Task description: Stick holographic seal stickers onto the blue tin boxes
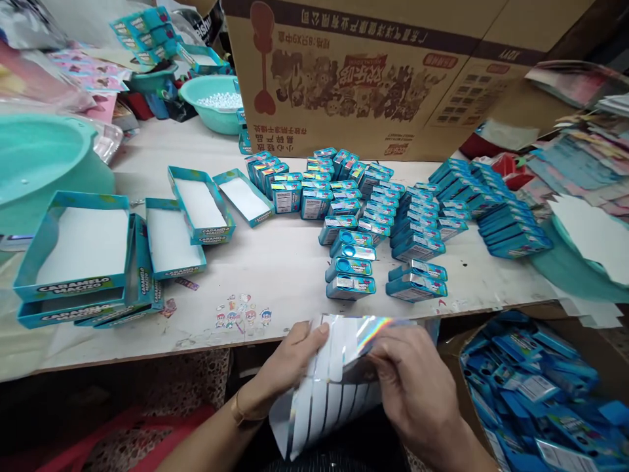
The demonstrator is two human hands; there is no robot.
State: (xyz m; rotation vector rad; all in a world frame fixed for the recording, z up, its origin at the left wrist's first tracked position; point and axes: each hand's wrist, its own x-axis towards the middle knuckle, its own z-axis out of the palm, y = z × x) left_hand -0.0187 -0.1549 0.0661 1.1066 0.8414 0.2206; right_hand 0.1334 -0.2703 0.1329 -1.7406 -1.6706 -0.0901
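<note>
My left hand [293,357] grips the left edge of a sticker sheet [327,403], thumb on top. The sheet has white strips divided by shiny silver lines and is bent, with a rainbow glint along its top. At its right side my right hand [417,383] is closed, thumb and fingers pinching the sheet. Both hands are over my lap, just below the table's front edge. Small blue boxes [350,287] stand in rows on the table beyond the hands, the closest ones with round marks or holes on top.
Open blue trays [81,246] lie at the left beside a large turquoise basin [44,164]. A big cardboard carton [354,85] stands behind the boxes. A turquoise bowl [213,105] holds white beads. At lower right, a carton [455,357] holds many flattened-looking blue boxes.
</note>
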